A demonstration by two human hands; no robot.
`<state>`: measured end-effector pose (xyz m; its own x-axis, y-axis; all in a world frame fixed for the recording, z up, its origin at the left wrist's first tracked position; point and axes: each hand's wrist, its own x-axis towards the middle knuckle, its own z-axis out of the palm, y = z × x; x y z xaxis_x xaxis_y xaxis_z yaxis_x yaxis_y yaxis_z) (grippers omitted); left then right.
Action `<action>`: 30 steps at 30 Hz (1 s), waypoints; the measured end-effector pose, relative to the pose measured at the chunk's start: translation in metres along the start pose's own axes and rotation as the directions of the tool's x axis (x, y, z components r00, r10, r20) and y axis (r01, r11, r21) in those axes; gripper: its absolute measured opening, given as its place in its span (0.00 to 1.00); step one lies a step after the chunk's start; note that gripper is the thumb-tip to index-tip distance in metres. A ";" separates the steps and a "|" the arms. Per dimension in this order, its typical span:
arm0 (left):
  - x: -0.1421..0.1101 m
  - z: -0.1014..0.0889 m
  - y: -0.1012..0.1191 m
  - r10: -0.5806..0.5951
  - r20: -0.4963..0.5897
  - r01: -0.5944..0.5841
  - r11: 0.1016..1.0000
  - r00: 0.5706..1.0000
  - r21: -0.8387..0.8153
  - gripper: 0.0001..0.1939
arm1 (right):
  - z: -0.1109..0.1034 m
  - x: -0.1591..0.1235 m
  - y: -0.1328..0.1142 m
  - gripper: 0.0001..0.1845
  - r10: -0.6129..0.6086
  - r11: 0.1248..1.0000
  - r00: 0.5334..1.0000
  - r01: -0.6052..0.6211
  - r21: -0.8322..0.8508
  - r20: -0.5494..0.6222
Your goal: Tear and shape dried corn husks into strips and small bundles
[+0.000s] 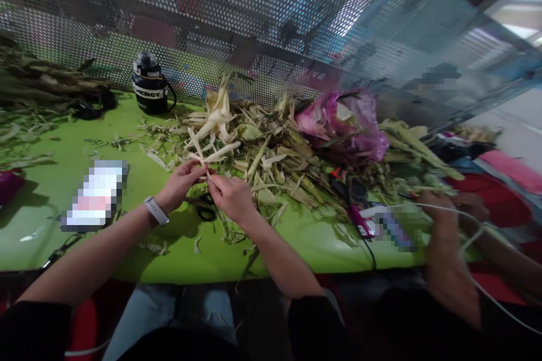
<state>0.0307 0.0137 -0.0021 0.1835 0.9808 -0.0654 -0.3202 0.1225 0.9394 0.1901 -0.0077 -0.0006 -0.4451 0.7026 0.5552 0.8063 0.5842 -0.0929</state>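
Note:
Pale corn husk strips (221,153) stick out above my fingers, crossing one another. My left hand (183,181) pinches them at their lower end. Right beside it, my right hand (232,196) is closed on the same husk, thumb and finger together. Exactly how the strips pass between my fingertips is hidden. Just below my hands, black-handled scissors (206,214) lie on the green tabletop (182,256). Behind my hands a heap of dry corn husks (292,166) spreads out, with a peeled-back husk (219,115) at its left.
A dark bottle (149,87) stands by the perforated metal screen (254,28). A blurred-out phone (96,194) lies left of my hands. The pink plastic bag (345,124) sits behind the heap. At right, another person's hands (442,208) work near a white cable (461,245).

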 end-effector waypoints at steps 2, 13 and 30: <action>0.000 0.000 0.002 0.094 -0.039 -0.095 0.995 0.995 -0.025 0.23 | 0.001 0.000 -0.002 0.13 -0.022 0.999 1.000 0.022 0.033 0.017; 0.000 0.000 0.007 0.144 0.010 -0.143 0.972 0.990 0.189 0.14 | -0.004 0.007 0.009 0.11 -0.011 0.994 0.982 0.030 0.104 -0.186; -0.002 -0.006 0.000 0.104 0.067 -0.118 0.961 0.992 0.252 0.15 | -0.001 0.009 0.016 0.20 0.293 0.701 0.931 -0.364 0.614 0.217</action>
<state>0.0245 0.0123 -0.0045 0.2113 0.9758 0.0555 -0.0953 -0.0359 0.9948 0.1988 0.0077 0.0039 -0.2624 0.9138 0.3101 0.4879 0.4029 -0.7743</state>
